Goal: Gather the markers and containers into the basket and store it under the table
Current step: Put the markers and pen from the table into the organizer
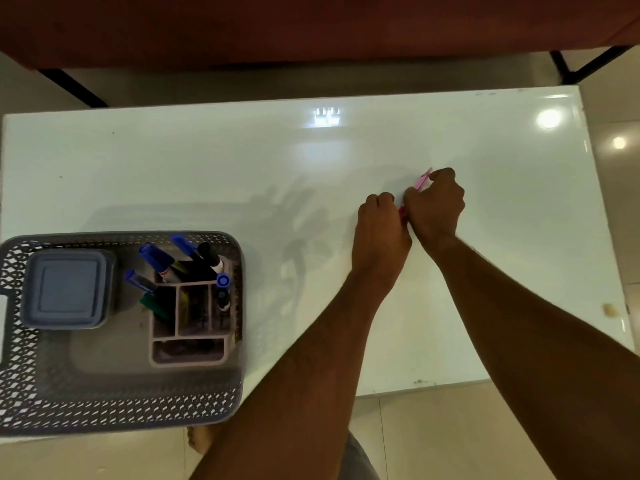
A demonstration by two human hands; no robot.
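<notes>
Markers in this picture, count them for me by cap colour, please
Blue: 4
Black: 1
Green: 1
Pink: 1, gripped in both hands
Total: 7 that show; the organizer may hide more.

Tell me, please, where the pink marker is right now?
Right of centre on the table, the pink marker is gripped between both hands.

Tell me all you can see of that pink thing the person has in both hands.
The pink marker is slim, glossy, plastic-looking and mostly hidden. Its pale pink end pokes out above the right hand, and a darker pink bit shows between that hand and the left hand. It lies slanted, low over the white table, both hands curled around it.
</notes>
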